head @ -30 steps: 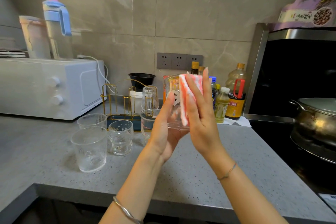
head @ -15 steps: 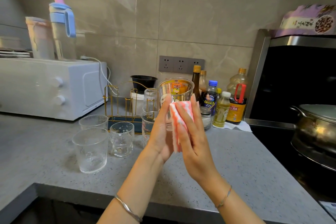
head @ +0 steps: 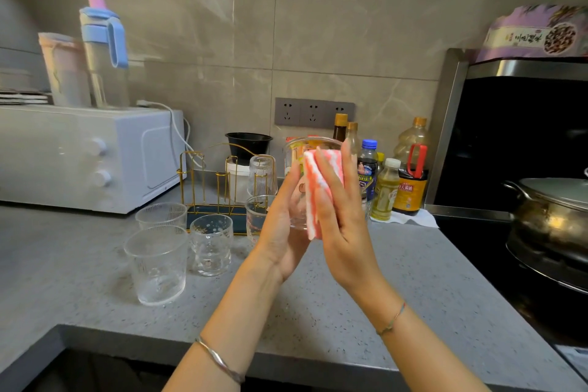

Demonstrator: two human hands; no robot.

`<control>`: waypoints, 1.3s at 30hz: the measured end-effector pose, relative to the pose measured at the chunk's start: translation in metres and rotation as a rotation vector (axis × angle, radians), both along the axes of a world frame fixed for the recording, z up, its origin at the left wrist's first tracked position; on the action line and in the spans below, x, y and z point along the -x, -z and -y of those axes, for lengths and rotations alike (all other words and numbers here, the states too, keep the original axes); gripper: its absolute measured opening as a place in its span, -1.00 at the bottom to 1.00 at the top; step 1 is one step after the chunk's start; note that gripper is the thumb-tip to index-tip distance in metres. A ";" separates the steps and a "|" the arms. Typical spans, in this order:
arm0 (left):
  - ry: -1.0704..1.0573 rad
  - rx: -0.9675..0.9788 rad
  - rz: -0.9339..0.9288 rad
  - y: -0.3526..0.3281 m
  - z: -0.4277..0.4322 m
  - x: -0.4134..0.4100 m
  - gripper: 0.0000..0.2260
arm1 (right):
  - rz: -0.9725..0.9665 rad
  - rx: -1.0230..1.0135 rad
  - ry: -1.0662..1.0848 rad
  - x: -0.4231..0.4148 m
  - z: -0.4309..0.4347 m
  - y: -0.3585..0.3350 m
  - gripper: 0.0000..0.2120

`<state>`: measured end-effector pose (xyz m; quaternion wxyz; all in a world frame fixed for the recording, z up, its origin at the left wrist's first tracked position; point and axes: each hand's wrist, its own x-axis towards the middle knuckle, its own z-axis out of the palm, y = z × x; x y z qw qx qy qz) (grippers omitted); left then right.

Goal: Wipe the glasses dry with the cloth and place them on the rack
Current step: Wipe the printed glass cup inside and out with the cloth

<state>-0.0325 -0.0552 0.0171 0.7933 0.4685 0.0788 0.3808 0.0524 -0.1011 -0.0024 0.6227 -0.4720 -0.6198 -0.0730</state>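
Hovering above the counter (head: 350,312) before the rack (head: 219,212), the glass (head: 318,145) is cupped by the curled left hand (head: 283,232); the cloth (head: 323,181) is pressed to it by the straight-fingered right hand (head: 346,232)

Only the rim and a strip of wall of the glass (head: 315,145) show between the left hand (head: 283,226), the right hand (head: 340,226) and the cloth (head: 323,181). The left hand's fingers are out of sight behind it. That hand half hides a second glass (head: 255,216). The pot (head: 553,216) and the microwave (head: 79,156) run off the edges. The labels on the bottles (head: 409,188) are too small to read.
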 end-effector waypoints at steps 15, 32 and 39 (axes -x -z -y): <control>0.075 0.031 0.020 0.011 0.003 -0.003 -0.54 | 0.034 -0.007 0.065 -0.009 0.010 -0.013 -0.57; 0.069 0.060 0.037 0.007 -0.002 -0.002 -0.53 | 0.118 0.007 0.053 -0.002 0.013 0.008 -0.56; 0.030 -0.002 0.021 0.012 0.005 -0.008 -0.55 | 0.033 0.021 0.064 -0.011 0.008 -0.011 -0.57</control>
